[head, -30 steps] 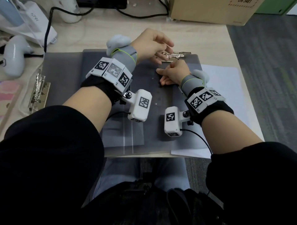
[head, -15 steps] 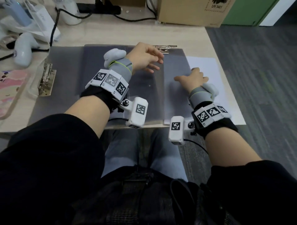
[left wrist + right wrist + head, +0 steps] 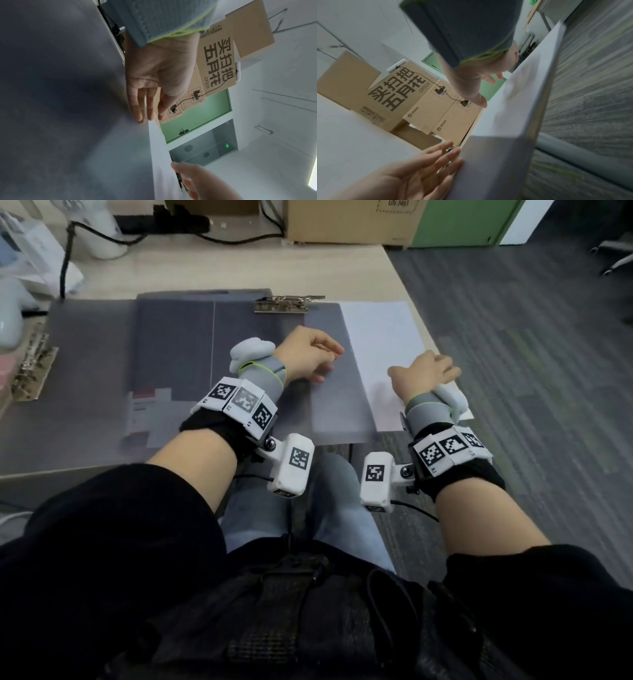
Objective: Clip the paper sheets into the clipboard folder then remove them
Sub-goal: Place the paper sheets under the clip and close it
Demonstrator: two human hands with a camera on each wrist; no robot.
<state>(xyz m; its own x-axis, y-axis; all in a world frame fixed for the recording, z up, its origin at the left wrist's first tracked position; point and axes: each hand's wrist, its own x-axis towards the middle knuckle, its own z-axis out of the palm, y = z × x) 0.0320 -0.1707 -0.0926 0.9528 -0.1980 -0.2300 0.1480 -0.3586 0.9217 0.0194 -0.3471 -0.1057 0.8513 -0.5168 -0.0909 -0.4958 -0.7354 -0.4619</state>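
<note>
The grey clipboard folder (image 3: 171,344) lies open on the desk, its metal clip (image 3: 287,302) at the far edge of the right panel with nothing under it. White paper sheets (image 3: 380,337) lie flat just right of the folder, by the desk's right edge. My left hand (image 3: 330,359) rests on the folder's right panel; the left wrist view shows its straight fingers (image 3: 140,108) touching the grey surface. My right hand (image 3: 442,368) lies on the paper's right side, its thumb (image 3: 481,102) and loosely bent fingertips touching the sheet (image 3: 522,101).
A second clipboard with a metal clip (image 3: 30,371) lies at the desk's left edge. White devices (image 3: 10,313) and a black cable (image 3: 137,237) sit at the back left, cardboard boxes (image 3: 352,220) at the back. Carpet floor (image 3: 531,371) begins past the desk's right edge.
My left hand has come off the clip and drawn back onto the folder's right panel. My right hand has moved right, from the folder onto the paper.
</note>
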